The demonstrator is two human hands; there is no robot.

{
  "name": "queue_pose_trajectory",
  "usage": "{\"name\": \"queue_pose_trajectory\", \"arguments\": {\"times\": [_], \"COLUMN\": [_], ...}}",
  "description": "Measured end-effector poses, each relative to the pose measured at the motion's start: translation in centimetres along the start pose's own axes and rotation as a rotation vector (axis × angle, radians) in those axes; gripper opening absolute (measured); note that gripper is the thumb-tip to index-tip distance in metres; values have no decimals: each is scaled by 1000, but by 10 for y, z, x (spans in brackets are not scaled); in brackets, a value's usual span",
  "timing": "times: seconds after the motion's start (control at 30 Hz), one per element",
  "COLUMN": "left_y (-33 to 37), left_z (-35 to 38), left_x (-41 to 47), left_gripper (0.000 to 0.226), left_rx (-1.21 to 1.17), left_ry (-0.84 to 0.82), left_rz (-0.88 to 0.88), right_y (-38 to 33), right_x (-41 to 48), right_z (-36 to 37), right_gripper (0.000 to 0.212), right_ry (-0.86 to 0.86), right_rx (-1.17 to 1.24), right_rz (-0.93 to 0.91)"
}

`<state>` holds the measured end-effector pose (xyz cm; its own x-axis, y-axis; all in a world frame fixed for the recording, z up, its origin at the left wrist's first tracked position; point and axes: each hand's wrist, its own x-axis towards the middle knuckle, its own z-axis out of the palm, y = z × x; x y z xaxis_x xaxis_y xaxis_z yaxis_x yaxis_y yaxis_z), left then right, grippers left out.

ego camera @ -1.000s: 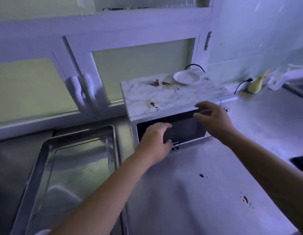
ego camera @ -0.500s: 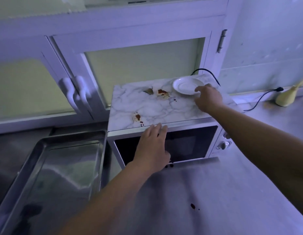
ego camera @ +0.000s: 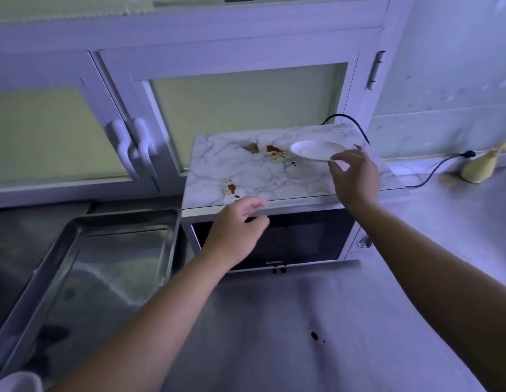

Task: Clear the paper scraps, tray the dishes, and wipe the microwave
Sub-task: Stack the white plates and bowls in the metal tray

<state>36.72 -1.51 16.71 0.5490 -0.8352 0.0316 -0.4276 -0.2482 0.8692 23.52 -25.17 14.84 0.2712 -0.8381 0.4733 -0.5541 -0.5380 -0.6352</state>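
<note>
A microwave (ego camera: pixel 288 241) with a marble-patterned top (ego camera: pixel 263 176) stands on the counter. My right hand (ego camera: pixel 355 179) pinches the near rim of a small white plate (ego camera: pixel 314 149), which is tilted and lifted off the top at the back right. Stained paper scraps lie on the top: one brownish scrap (ego camera: pixel 251 147), one red-stained scrap (ego camera: pixel 275 152) beside the plate, one scrap (ego camera: pixel 229 188) near the front edge. My left hand (ego camera: pixel 236 233) hovers in front of the microwave's upper front edge, fingers loosely curled, holding nothing.
A steel tray (ego camera: pixel 85 267) sits left of the microwave. White cabinet doors with handles (ego camera: pixel 133 145) stand behind. A black cable (ego camera: pixel 432 172) and a yellowish object (ego camera: pixel 483 165) lie at right. Red drips (ego camera: pixel 314 336) mark the counter.
My right hand went from reaching the plate to pinching its rim and lifting it. My left hand lifted off the microwave's front edge. The camera moved closer.
</note>
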Motion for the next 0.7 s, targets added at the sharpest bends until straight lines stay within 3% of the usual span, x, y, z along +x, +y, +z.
{"name": "queue_pose_trajectory", "arguments": {"times": [0.13, 0.23, 0.3, 0.4, 0.5, 0.57, 0.7], "left_y": [-2, -19, -41, -88, -147, -186, -259], "left_z": [-33, -68, -90, -121, -156, -177, -197], "left_x": [-32, -72, -106, -160, -213, -245, -290], "left_gripper": [14, 26, 31, 14, 17, 17, 17], "left_rx": [-436, -782, -858, -848, -819, -777, -661], "left_ry": [108, 91, 93, 191, 246, 285, 328], "left_rz": [-135, -243, -278, -358, -496, -593, -723], "right_y": [-40, -83, -110, -146, -178, -198, -229], "right_x": [-78, -167, -230, -312, -376, -410, -447], "right_z": [-20, -20, -13, 4, 27, 42, 84], "right_gripper": [8, 9, 12, 19, 26, 35, 55], "right_ry": [81, 47, -53, -239, -405, -498, -790], "right_rx": [232, 351, 403, 427, 451, 525, 669], "right_rz": [-68, -147, -197, -238, -209, -59, 648]}}
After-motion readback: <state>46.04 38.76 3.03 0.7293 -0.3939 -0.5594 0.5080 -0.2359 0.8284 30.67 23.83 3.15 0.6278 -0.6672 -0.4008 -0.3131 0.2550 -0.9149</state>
